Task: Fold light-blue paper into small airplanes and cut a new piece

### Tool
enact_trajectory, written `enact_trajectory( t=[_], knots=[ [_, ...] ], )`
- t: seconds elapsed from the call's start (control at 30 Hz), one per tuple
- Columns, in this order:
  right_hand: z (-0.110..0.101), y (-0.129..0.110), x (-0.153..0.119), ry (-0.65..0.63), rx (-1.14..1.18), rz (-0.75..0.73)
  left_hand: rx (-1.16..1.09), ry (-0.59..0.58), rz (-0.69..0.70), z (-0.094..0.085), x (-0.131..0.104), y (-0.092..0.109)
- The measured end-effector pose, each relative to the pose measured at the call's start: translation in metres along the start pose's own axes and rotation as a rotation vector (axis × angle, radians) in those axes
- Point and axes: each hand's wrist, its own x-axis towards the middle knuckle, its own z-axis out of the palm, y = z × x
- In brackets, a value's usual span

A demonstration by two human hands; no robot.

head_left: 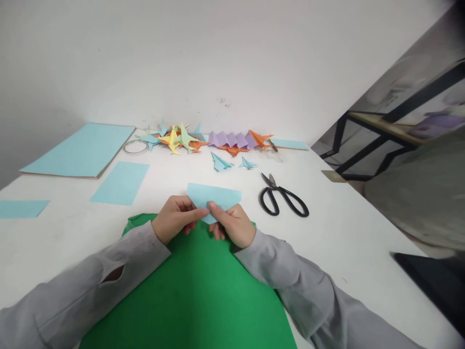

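Between both hands is a light blue sheet of paper (215, 195), its lower corners folded in so it narrows toward me. My left hand (178, 218) pinches its lower left side, the thumb lying on the paper. On the lower right side, my right hand (234, 224) grips it the same way, and the two thumb tips nearly meet. Beneath the hands lies a green board or mat (196, 291). Black-handled scissors (276, 189) rest with blades parted to the right of my right hand. Two folded blue paper planes (220, 162) sit just beyond the held paper.
Along the wall lies a pile of colourful folded paper figures (178, 139) beside a purple pleated strip (232, 140). A stack of blue paper (82, 150), a cut blue rectangle (121, 183) and a tape roll (135, 146) are on the left. A dark flat object (432, 276) borders the right edge.
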Motion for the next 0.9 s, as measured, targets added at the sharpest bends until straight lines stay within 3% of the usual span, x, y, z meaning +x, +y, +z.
enact_trajectory(
  t=[0.17, 0.37, 0.53, 0.73, 0.9],
  knots=[
    [0.0003, -0.0039, -0.0019, 0.006, -0.059, -0.018, 0.089, -0.210, 0.040, -0.0004, 0.0000, 0.0021],
    [-0.0012, -0.0029, -0.0025, 0.067, -0.041, -0.104, 0.101, -0.239, 0.051, 0.0003, 0.0006, 0.0025],
    [0.0013, -0.0039, -0.0020, -0.017, -0.011, -0.186, 0.175, -0.300, 0.043, 0.0009, 0.0006, 0.0020],
    [0.0015, -0.0012, 0.0008, 0.049, -0.027, -0.122, 0.196, -0.229, 0.024, -0.0002, -0.0007, 0.0036],
    [-0.0017, -0.0025, 0.0011, -0.005, -0.069, -0.077, 0.131, -0.148, -0.042, 0.0013, -0.0001, 0.0068]
  ],
)
